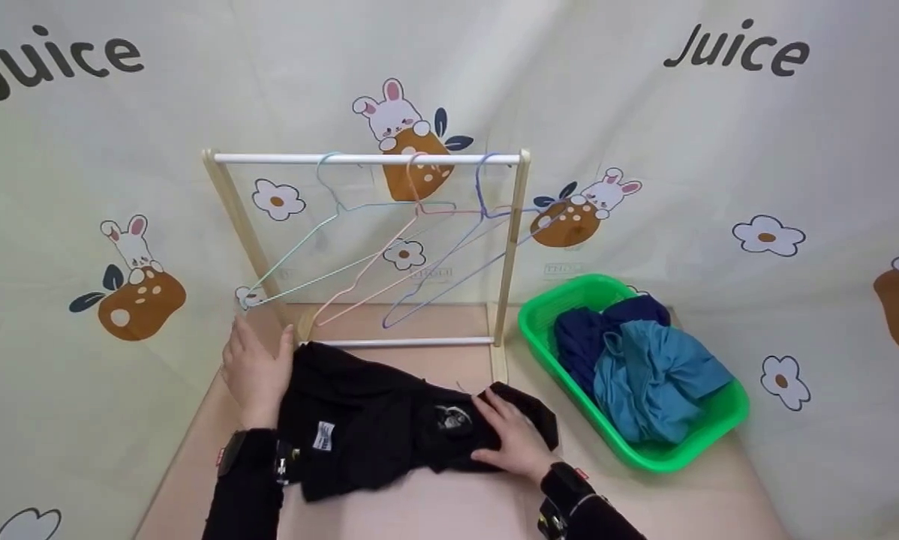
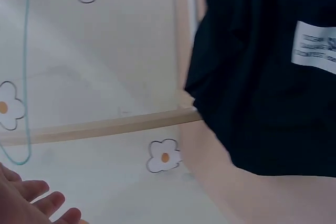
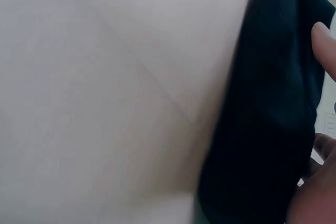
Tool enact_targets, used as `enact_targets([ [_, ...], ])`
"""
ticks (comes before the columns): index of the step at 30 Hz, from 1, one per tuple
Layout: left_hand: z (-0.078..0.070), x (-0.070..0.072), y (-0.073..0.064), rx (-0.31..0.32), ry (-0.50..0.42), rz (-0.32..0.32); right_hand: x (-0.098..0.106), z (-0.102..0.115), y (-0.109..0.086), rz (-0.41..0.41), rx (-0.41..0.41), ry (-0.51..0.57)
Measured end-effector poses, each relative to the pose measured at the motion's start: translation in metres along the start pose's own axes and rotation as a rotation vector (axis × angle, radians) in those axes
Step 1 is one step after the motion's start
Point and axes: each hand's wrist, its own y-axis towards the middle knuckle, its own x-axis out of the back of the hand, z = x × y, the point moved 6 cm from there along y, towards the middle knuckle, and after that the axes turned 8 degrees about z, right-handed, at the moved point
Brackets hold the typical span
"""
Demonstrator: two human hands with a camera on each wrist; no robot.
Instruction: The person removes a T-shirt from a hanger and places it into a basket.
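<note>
A black garment (image 1: 367,420) with a white label (image 1: 323,436) and a small pale print lies bunched on the table. My right hand (image 1: 515,439) rests on its right part with the fingers spread over the cloth. In the right wrist view the thumb (image 3: 326,51) overlaps the edge of the dark cloth (image 3: 268,108). My left hand (image 1: 254,375) is raised beside the garment's left end, fingers extended and holding nothing. Those fingers (image 2: 42,195) show just below the rounded end of a mint hanger (image 2: 26,150) in the left wrist view.
Mint, pink (image 1: 367,274) and purple (image 1: 449,259) hangers hang from the white bar (image 1: 269,159) of a small wooden rack (image 1: 513,262). To its right stands a green basket (image 1: 569,401) with a teal cloth (image 1: 659,382) and a navy cloth (image 1: 577,345). A printed curtain (image 1: 607,97) surrounds the table.
</note>
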Motion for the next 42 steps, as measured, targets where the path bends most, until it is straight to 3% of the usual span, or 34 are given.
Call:
enact_targets([
  [7, 0.011, -0.034, -0.015, -0.019, 0.105, 0.157, -0.013, -0.005, 0.003, 0.037, -0.094, -0.066],
  [15, 0.006, -0.066, -0.031, -0.067, 0.174, 0.327, -0.019, 0.000, 0.002, 0.010, -0.138, -0.241],
  [22, -0.002, -0.091, -0.044, -0.124, 0.174, 0.450, -0.014, 0.006, 0.001, -0.032, -0.151, -0.213],
  [26, -0.002, -0.104, -0.053, -0.177, 0.190, 0.479, -0.003, 0.003, -0.001, -0.088, -0.159, -0.076],
  [32, -0.013, -0.111, -0.069, -0.255, 0.197, 0.492, 0.030, -0.012, -0.003, -0.288, -0.212, 0.313],
  [37, -0.027, -0.109, -0.083, -0.278, 0.176, 0.530, 0.073, -0.019, -0.006, -0.483, -0.288, 0.632],
  [42, -0.037, -0.116, -0.094, -0.319, 0.178, 0.552, 0.133, -0.010, -0.013, -0.646, -0.311, 0.829],
])
